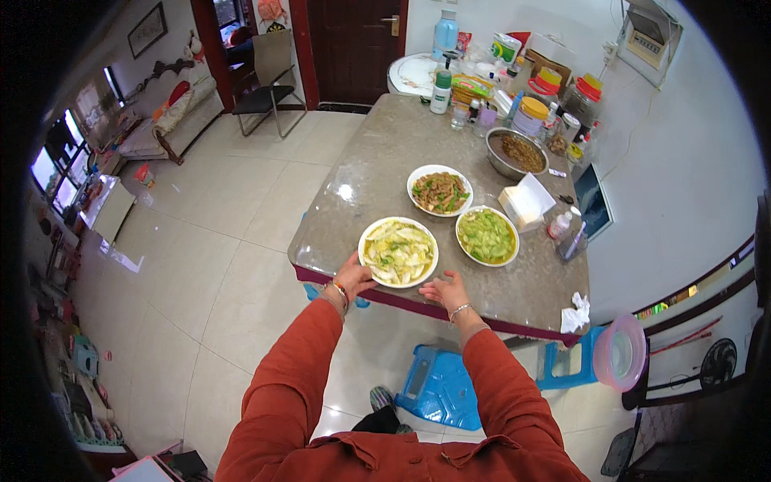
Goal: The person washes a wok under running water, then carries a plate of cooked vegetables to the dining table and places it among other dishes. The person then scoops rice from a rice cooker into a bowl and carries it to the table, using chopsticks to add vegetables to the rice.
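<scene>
A white plate of cooked cabbage (399, 252) rests near the front edge of the table (337, 211). My left hand (354, 276) touches the plate's lower left rim with its fingers. To the plate's lower right, my right hand (447, 291) is apart from the rim, fingers spread and holding nothing. Behind stands a plate of stir-fried meat with green peppers (441, 193). A plate of sliced green vegetable (486, 236) lies to the right. Farther back is a metal bowl of brown food (517, 152). A tissue box (525, 203) sits beside the green dish.
Jars, bottles and a wicker basket (470, 90) crowd the table's far right. A crumpled tissue (576, 313) lies at the near right corner. Below the front edge is a blue plastic stool (443, 388); another blue stool (566, 361) stands right, beside a pink basin (619, 352).
</scene>
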`<move>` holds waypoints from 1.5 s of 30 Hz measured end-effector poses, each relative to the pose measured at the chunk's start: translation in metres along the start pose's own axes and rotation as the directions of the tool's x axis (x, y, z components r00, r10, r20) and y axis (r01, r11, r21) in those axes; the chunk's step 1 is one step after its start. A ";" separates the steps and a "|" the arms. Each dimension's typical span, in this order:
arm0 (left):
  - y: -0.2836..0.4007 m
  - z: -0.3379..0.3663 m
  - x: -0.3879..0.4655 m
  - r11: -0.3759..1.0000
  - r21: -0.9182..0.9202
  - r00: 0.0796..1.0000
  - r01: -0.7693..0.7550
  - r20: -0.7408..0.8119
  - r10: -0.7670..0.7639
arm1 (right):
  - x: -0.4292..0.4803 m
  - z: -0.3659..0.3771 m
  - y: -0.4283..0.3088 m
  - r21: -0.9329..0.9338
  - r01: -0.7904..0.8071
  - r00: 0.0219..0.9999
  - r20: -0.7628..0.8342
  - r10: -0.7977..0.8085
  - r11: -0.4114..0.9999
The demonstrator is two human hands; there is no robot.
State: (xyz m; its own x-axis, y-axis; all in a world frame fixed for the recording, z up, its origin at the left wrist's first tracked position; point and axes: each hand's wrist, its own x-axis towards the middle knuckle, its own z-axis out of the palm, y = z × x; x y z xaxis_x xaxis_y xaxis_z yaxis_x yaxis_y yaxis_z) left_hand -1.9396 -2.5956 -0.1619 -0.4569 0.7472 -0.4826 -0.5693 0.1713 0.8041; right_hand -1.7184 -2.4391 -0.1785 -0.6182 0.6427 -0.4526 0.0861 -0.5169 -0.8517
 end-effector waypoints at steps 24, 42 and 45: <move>0.068 -0.040 0.076 0.902 0.406 0.985 0.150 0.013 -0.169 | -0.016 0.049 0.026 0.111 0.033 0.972 -0.233 -0.007 0.993; 0.164 -0.070 0.144 0.892 0.349 0.929 0.287 0.124 -0.348 | 0.110 0.074 -0.001 0.206 -0.029 0.964 -0.253 0.081 0.978; 0.160 -0.083 0.137 0.911 0.261 0.924 0.320 0.128 -0.361 | 0.139 0.059 -0.018 0.379 0.130 0.925 -0.379 0.026 0.916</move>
State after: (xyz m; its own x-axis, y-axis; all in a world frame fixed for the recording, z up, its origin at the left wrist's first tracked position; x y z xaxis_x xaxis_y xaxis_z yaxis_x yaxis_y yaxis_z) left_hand -2.1494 -2.5191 -0.1284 -0.1288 0.7107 -0.6916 -0.4867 0.5624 0.6685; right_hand -1.8518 -2.3740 -0.2099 -0.2739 0.7954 -0.5407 -0.2972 -0.6047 -0.7389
